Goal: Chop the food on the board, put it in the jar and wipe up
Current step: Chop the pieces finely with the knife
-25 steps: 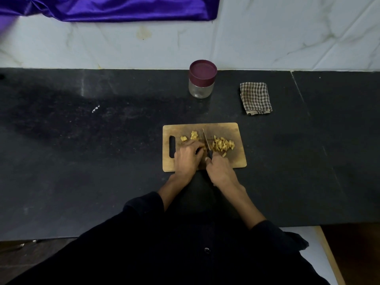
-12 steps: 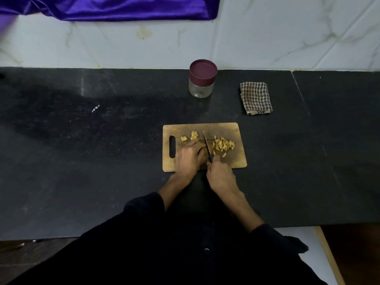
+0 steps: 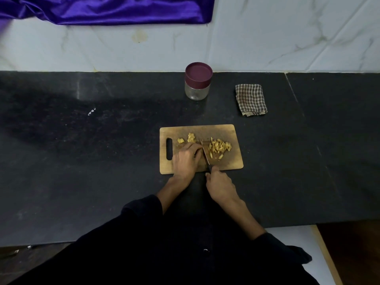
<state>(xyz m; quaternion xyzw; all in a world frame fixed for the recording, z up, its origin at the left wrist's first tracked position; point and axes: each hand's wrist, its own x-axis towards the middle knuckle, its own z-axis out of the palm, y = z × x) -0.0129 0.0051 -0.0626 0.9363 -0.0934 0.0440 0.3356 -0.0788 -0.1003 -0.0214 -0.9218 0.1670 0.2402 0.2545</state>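
**Mid-chop on the wooden board, jar not opened yet**

Looking down through the head cam right now. The rectangular wooden cutting board (image 3: 224, 131) with the slot handle on its left end sits flat on the black stone table (image 3: 82, 161), just in front of me. My left hand (image 3: 186, 159) is on the board with the fingers curled down over a piece of the yellowish food; the piece itself is mostly hidden under the fingers, so I can't say how big it is. My right hand (image 3: 221, 187) is wrapped round the dark handle of the small kitchen knife (image 3: 206, 157), and the blade runs up across the board right beside my left fingertips.

To the right of the blade there's a pile of thin yellow chopped strips (image 3: 220, 148), and up past my left hand a couple of bigger uncut yellow chunks (image 3: 190, 137) near the board's far edge.

The clear glass jar with the maroon lid (image 3: 197, 81) stands upright at the back of the table by the white marble wall, lid on, well apart from the board. The folded brown-and-white checked cloth (image 3: 250, 99) lies to the right of the jar. A shiny purple fabric (image 3: 115, 9) hangs over the wall at top left.
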